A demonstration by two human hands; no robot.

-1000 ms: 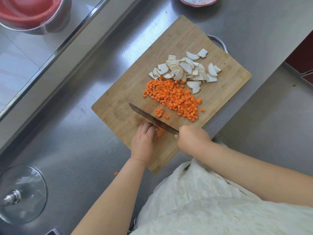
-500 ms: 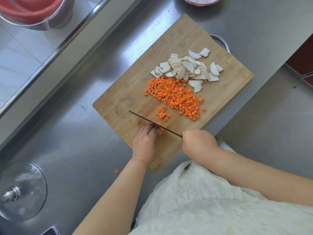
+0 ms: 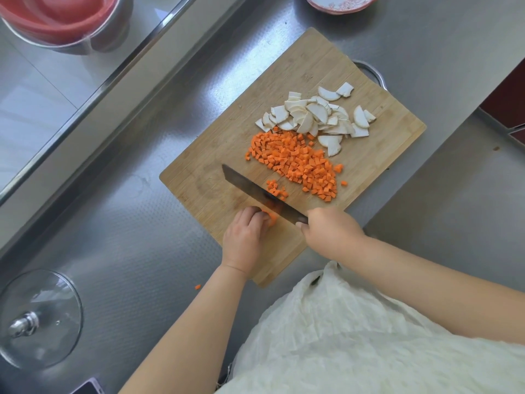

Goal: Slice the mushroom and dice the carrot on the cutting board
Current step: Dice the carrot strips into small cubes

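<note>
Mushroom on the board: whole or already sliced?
Sliced. The mushroom lies as a heap of thin white pieces on the cutting board, beside the diced carrot.

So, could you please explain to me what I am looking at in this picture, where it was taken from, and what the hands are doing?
There is no machine here: a person wears a camera on the head, so the view looks down at their own two bare hands. On the steel counter lies a rectangular wooden cutting board. It holds a heap of white mushroom slices and, beside it, a heap of small orange carrot cubes. The right hand grips the handle of a dark-bladed kitchen knife. The left hand holds down the remaining orange carrot piece beside the blade. One stray carrot cube lies on the counter, and a round glass pot lid sits at the lower left.
</note>
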